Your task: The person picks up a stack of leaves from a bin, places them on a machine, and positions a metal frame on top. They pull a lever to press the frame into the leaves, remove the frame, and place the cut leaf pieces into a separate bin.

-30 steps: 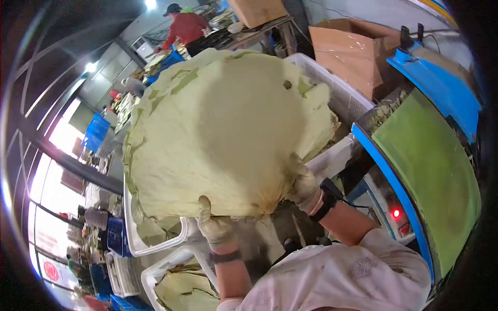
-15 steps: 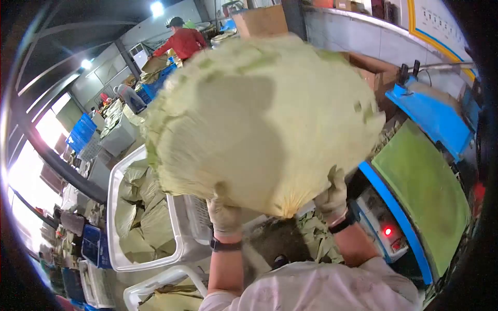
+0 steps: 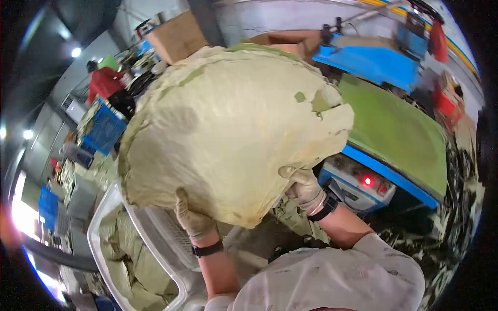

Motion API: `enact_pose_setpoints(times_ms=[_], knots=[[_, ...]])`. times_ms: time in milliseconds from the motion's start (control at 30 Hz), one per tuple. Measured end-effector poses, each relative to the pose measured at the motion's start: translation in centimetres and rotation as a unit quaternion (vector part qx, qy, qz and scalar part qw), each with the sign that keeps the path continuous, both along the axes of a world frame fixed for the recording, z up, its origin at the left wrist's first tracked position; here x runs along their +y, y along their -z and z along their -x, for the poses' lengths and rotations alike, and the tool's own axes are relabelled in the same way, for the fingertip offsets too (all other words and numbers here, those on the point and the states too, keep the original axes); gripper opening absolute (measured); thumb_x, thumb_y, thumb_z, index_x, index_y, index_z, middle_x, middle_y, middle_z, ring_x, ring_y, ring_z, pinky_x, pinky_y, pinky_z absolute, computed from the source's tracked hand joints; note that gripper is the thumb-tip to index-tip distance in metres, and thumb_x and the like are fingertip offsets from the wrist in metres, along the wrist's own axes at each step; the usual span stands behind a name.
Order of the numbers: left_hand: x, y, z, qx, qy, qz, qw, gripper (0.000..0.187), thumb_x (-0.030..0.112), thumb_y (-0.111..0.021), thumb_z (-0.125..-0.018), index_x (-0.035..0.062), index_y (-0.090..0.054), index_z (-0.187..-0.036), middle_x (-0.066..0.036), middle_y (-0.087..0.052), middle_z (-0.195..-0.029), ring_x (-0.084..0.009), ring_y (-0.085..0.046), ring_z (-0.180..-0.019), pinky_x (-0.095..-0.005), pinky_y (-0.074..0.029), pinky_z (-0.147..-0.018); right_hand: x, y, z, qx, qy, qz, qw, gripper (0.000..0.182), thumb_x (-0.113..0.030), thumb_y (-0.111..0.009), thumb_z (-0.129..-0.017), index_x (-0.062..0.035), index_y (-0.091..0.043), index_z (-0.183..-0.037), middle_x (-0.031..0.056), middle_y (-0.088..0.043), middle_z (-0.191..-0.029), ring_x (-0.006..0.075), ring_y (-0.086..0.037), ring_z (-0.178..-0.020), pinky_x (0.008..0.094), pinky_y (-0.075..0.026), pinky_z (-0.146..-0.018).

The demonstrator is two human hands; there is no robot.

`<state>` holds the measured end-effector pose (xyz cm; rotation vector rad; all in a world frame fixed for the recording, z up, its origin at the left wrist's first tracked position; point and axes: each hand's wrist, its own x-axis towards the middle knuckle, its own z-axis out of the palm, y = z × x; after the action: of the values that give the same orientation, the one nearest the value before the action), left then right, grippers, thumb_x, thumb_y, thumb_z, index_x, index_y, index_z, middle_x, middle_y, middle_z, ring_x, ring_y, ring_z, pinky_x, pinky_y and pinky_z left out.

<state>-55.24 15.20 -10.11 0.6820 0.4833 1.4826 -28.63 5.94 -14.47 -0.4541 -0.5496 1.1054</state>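
A broad, fan-shaped stack of dried lotus leaves [image 3: 244, 124] is held up in front of me, pale green with layered, ragged edges. Small torn holes show near its right side. My left hand [image 3: 193, 215], in a pale glove, grips the lower left edge with the thumb on top. At the lower right edge, my right hand [image 3: 303, 189], also gloved, clasps the leaves between thumb and fingers. The fingers under the stack are hidden.
Right of the leaves stands a machine with a green board [image 3: 391, 129] edged in blue and a lit red lamp [image 3: 368, 181]. A white bin [image 3: 179, 290] of folded leaves is at lower left. Cardboard boxes [image 3: 176, 37] stand behind. A person in red [image 3: 106, 85] works far left.
My view has turned right, bringing more of the green board into sight. The leaves have come lower and tilted flatter, still held in both hands.
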Motion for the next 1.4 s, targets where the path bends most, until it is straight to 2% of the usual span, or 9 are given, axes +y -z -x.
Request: enact_pose_setpoints(times_ms=[67,300,500,700,867,967,1133,1333,1400], knots=[[0.1,-1.1,-0.9,-0.022,0.009,0.001,1.0,0.039,0.031,-0.065,-0.098,0.0008,-0.065,-0.124,-0.011,-0.068,-0.119,-0.0277,-0.065,-0.107,-0.0428,-0.055,-0.092,-0.4,0.5,-0.8,0.047,-0.071,-0.152,0.985,0.043,-0.013,-0.067,-0.091,-0.0005,-0.059,-0.131,0.01,-0.069,-0.122,0.0289,-0.067,-0.112,0.046,-0.053,-0.099],[0.7,-3.4,-2.7,-0.004,-0.009,-0.066,0.998,0.068,0.046,-0.066,-0.095,0.0025,-0.048,-0.145,-0.013,-0.058,-0.138,-0.0327,-0.058,-0.121,-0.0473,-0.049,-0.104,-1.7,-1.4,-2.8,0.154,-0.003,-0.091,0.984,0.044,-0.026,-0.066,-0.098,-0.006,-0.057,-0.135,0.0097,-0.066,-0.131,0.0311,-0.063,-0.12,0.0506,-0.049,-0.104],[-0.6,-4.7,-6.2,-0.003,0.066,-0.097,0.993,0.071,0.048,-0.063,-0.097,0.0028,-0.044,-0.148,-0.014,-0.054,-0.143,-0.0339,-0.052,-0.129,-0.0482,-0.044,-0.109,-5.2,-3.4,-7.1,0.002,0.029,-0.168,0.985,0.06,-0.035,-0.073,-0.092,-0.0106,-0.052,-0.143,0.0109,-0.059,-0.141,0.0329,-0.057,-0.129,0.0524,-0.045,-0.109],[-2.4,-5.7,-13.7,0.06,0.12,-0.065,0.989,0.062,0.047,-0.056,-0.101,0.0034,-0.048,-0.145,-0.013,-0.057,-0.141,-0.0316,-0.055,-0.126,-0.0472,-0.045,-0.108,-8.5,-2.6,-13.8,-0.016,0.207,-0.007,0.978,0.043,-0.026,-0.073,-0.092,-0.0055,-0.061,-0.127,0.0078,-0.067,-0.119,0.0279,-0.064,-0.114,0.0475,-0.05,-0.103],[-5.0,-8.9,-21.2,0.022,0.125,-0.11,0.986,0.058,0.04,-0.065,-0.097,0.0029,-0.055,-0.139,-0.011,-0.061,-0.133,-0.0303,-0.06,-0.118,-0.0448,-0.049,-0.102,-13.0,-3.9,-18.8,-0.043,0.212,-0.1,0.971,0.035,-0.02,-0.071,-0.091,-0.002,-0.064,-0.12,0.0085,-0.069,-0.11,0.0248,-0.065,-0.107,0.0432,-0.051,-0.097],[-3.4,-4.9,-23.4,-0.013,0.214,-0.027,0.976,0.055,0.039,-0.065,-0.097,0.0029,-0.056,-0.137,-0.011,-0.061,-0.134,-0.0301,-0.06,-0.117,-0.0447,-0.049,-0.102,-16.8,-2.7,-22.0,0.059,0.095,-0.166,0.98,0.034,-0.015,-0.071,-0.091,-0.001,-0.062,-0.121,0.01,-0.067,-0.114,0.0233,-0.065,-0.106,0.0418,-0.051,-0.098],[-5.8,-1.2,-29.1,0.014,0.247,-0.008,0.969,0.048,0.034,-0.064,-0.098,0.0021,-0.058,-0.135,-0.013,-0.063,-0.13,-0.0278,-0.062,-0.112,-0.0398,-0.05,-0.101,-20.0,0.7,-27.3,0.002,0.233,-0.13,0.964,0.044,-0.019,-0.066,-0.089,-0.0016,-0.057,-0.129,0.0107,-0.063,-0.131,0.0272,-0.059,-0.125,0.0484,-0.047,-0.107],[-15.0,2.6,-35.4,0.078,0.377,0.087,0.919,0.038,0.034,-0.057,-0.1,0.0018,-0.06,-0.12,-0.012,-0.063,-0.122,-0.0263,-0.059,-0.113,-0.0432,-0.051,-0.099,-23.6,-0.6,-27.0,0.101,0.334,0.026,0.937,0.037,-0.025,-0.058,-0.103,0.0026,-0.06,-0.127,0.0111,-0.066,-0.12,0.0242,-0.065,-0.111,0.0397,-0.053,-0.098],[-16.3,9.9,-34.5,0.175,0.414,-0.069,0.891,0.042,0.023,-0.055,-0.099,-0.0021,-0.055,-0.132,-0.014,-0.062,-0.13,-0.0295,-0.057,-0.122,-0.0452,-0.049,-0.104,-25.6,3.9,-28.0,0.093,0.358,0.184,0.911,0.037,-0.024,-0.058,-0.104,0.0036,-0.061,-0.128,0.0123,-0.066,-0.122,0.025,-0.065,-0.112,0.0392,-0.053,-0.098]])
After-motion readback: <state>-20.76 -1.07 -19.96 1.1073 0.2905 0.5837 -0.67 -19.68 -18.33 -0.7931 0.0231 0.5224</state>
